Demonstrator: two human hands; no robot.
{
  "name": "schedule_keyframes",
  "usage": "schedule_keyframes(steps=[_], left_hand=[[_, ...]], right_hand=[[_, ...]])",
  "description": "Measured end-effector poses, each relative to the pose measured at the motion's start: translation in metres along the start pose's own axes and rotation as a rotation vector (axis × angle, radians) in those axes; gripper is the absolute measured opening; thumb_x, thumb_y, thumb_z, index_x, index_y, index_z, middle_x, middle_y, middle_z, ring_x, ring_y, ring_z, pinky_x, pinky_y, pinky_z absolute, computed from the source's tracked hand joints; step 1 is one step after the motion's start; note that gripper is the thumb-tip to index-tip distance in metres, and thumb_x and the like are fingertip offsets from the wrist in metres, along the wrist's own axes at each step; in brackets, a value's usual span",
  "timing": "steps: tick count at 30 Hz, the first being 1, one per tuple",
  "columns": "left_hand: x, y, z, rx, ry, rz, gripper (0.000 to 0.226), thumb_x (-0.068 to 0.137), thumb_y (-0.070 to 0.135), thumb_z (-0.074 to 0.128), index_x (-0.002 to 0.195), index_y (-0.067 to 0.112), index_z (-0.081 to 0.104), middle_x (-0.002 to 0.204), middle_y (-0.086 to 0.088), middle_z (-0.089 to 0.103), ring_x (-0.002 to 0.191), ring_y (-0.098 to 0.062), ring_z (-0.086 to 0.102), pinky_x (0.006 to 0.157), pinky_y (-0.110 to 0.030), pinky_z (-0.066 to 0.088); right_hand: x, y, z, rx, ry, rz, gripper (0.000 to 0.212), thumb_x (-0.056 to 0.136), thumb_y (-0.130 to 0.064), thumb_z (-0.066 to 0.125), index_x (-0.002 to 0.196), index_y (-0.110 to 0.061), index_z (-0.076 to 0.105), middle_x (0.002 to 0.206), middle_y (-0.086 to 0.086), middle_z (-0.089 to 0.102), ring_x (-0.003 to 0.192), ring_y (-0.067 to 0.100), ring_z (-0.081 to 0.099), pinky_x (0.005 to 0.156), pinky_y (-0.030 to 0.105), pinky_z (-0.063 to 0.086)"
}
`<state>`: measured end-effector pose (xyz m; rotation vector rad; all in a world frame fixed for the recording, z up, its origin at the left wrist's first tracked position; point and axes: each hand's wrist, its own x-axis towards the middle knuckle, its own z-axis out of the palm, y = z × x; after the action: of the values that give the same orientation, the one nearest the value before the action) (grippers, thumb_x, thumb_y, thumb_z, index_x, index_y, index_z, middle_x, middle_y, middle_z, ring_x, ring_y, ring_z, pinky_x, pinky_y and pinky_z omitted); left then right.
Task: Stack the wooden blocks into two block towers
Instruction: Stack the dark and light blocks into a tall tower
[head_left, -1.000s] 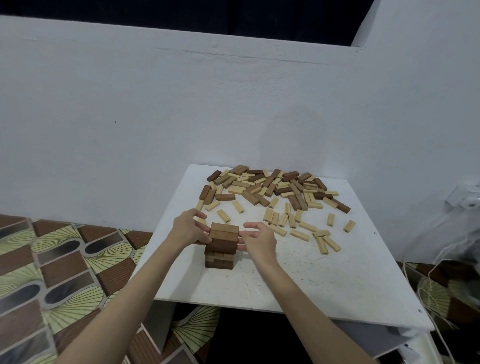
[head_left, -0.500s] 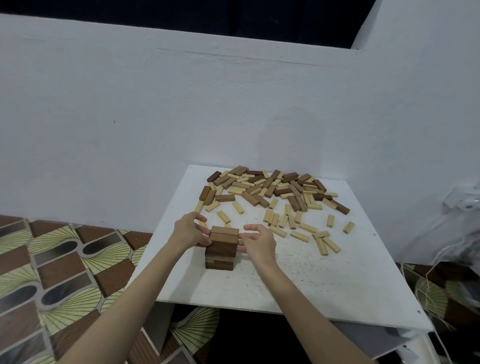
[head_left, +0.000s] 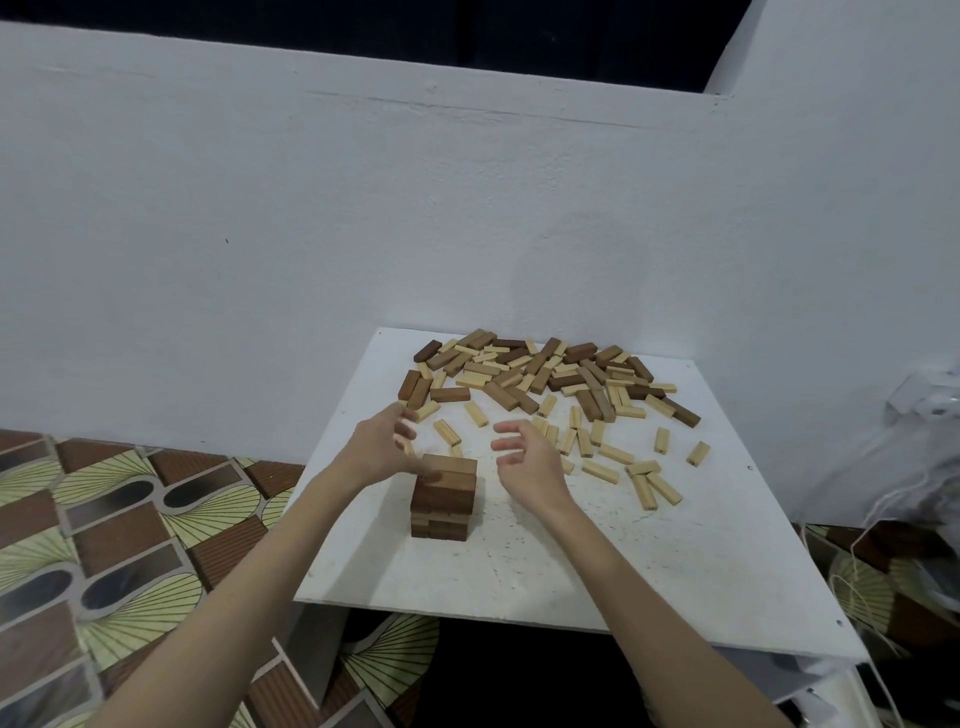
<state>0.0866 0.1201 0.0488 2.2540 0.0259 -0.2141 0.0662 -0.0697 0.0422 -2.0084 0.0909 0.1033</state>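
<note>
A short tower of dark brown blocks (head_left: 444, 496) stands on the near left part of the white board (head_left: 649, 571). My left hand (head_left: 382, 444) hovers just left of the tower's top, fingers loosely curled, holding nothing. My right hand (head_left: 527, 462) is apart from the tower on its right, fingers spread and relaxed, empty. A loose pile of dark and light wooden blocks (head_left: 545, 374) covers the far part of the board, with scattered light blocks (head_left: 608, 452) nearer to my right hand.
A white wall rises right behind the board. Patterned brown and green floor tiles (head_left: 119, 519) lie to the left. Pale cords and a white fitting (head_left: 919, 400) sit at the right edge.
Both hands were pressed against the tower's sides; now they have let go and moved away, the right hand farther out and up.
</note>
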Motion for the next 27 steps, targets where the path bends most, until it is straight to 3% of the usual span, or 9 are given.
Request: schedule_keyframes(steps=[3,5,7,10,16,27], left_hand=[[0.002,0.006,0.003,0.251,-0.220,0.167,0.110,0.059,0.027,0.089,0.145,0.019,0.021,0.139,0.001,0.040,0.131,-0.021,0.033,0.104,-0.032,0.033],[0.005,0.006,0.012,0.483,-0.288,0.203,0.128,0.055,0.035,0.090,0.149,0.019,0.004,0.150,0.001,0.028,0.140,-0.023,0.019,0.113,-0.040,0.024],[0.010,0.001,0.020,0.641,-0.303,0.192,0.136,0.053,0.042,0.089,0.149,0.020,-0.005,0.156,-0.001,0.019,0.144,-0.024,0.011,0.116,-0.043,0.018],[0.014,-0.004,0.027,0.723,-0.293,0.206,0.137,0.056,0.045,0.087,0.148,0.019,-0.011,0.157,-0.002,0.015,0.145,-0.025,0.008,0.117,-0.041,0.014],[0.012,0.001,0.028,0.765,-0.256,0.252,0.133,0.061,0.041,0.085,0.148,0.012,-0.013,0.152,-0.004,0.027,0.143,-0.024,0.015,0.116,-0.038,0.016],[0.010,-0.003,0.029,0.690,-0.242,0.226,0.130,0.060,0.034,0.086,0.148,0.015,-0.007,0.138,-0.007,0.043,0.126,-0.027,0.039,0.107,-0.035,0.030]], right_hand=[[0.009,-0.005,-0.010,-0.355,-0.339,-0.101,0.090,0.077,-0.010,0.075,0.147,-0.022,0.019,0.142,0.009,0.039,0.124,0.025,0.041,0.093,0.035,0.045],[0.013,-0.004,-0.007,-0.544,-0.437,-0.122,0.122,0.066,-0.024,0.087,0.151,-0.028,-0.001,0.149,0.011,0.030,0.137,0.029,0.027,0.107,0.046,0.035],[0.013,-0.002,-0.001,-0.648,-0.459,-0.146,0.136,0.059,-0.030,0.090,0.150,-0.032,-0.011,0.148,0.014,0.030,0.137,0.031,0.027,0.107,0.048,0.034],[0.015,0.003,0.006,-0.736,-0.441,-0.200,0.139,0.060,-0.034,0.090,0.148,-0.032,-0.018,0.144,0.015,0.035,0.131,0.032,0.035,0.103,0.047,0.038],[0.017,0.007,0.013,-0.737,-0.399,-0.240,0.137,0.062,-0.035,0.087,0.148,-0.030,-0.019,0.130,0.013,0.049,0.112,0.029,0.051,0.091,0.041,0.048],[0.015,0.004,0.014,-0.699,-0.396,-0.230,0.131,0.066,-0.034,0.085,0.148,-0.032,-0.018,0.122,0.012,0.053,0.103,0.029,0.054,0.090,0.045,0.049]])
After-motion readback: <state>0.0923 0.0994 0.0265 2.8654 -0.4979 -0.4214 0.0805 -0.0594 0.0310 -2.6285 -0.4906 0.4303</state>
